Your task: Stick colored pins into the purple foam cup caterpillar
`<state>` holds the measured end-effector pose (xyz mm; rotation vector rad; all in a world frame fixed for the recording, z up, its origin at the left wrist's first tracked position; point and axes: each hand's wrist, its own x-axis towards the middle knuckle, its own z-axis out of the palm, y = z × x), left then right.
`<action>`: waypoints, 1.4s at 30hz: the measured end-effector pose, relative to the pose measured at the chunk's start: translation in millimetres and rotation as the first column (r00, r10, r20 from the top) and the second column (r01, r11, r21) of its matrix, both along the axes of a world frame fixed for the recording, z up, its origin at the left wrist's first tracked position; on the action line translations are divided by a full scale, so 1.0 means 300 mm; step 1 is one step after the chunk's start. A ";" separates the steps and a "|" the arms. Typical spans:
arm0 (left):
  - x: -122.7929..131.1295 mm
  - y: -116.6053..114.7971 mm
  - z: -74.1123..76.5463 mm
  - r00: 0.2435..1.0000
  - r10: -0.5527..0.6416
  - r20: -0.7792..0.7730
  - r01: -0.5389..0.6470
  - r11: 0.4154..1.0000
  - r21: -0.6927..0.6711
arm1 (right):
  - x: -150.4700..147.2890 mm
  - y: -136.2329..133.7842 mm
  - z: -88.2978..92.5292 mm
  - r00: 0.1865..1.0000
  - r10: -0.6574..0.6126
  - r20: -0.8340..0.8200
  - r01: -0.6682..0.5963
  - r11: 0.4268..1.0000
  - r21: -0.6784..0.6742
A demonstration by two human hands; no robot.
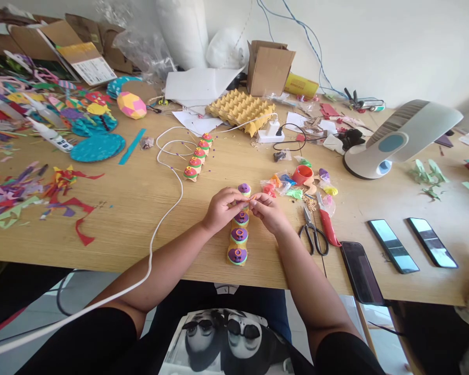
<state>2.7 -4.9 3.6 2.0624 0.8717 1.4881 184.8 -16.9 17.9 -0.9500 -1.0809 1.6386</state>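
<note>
My left hand and my right hand meet fingertip to fingertip, both pinching a small orange piece of modelling clay. Fingers cover most of the piece, so its full shape is hidden. Beneath them a strip of egg-carton cups runs away from the table's front edge. Purple clay tops its cups, and the nearer ones carry orange rings and small dark dots. My hands partly cover the farther cups. Beyond, to the left, stands a second egg-carton strip with red and green clay and thin side sticks.
Right of my hands lie black-handled scissors, a red-handled knife, clay packets and several phones. A white cable crosses my left arm. A white fan, a yellow egg tray and paper scraps lie farther out.
</note>
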 end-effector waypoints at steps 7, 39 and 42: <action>-0.006 -0.002 0.000 1.000 -0.022 -0.020 0.023 0.999 0.031 | 0.002 -0.004 0.002 1.000 0.017 -0.025 -0.018 0.999 -0.046; -0.003 -0.011 0.014 0.999 0.035 0.009 -0.034 0.999 -0.027 | 0.005 -0.006 0.003 0.998 0.058 -0.023 -0.059 0.998 -0.039; -0.001 -0.011 0.014 0.999 0.038 0.020 -0.037 0.999 -0.032 | 0.005 -0.006 0.002 0.998 0.069 0.005 -0.068 0.997 -0.048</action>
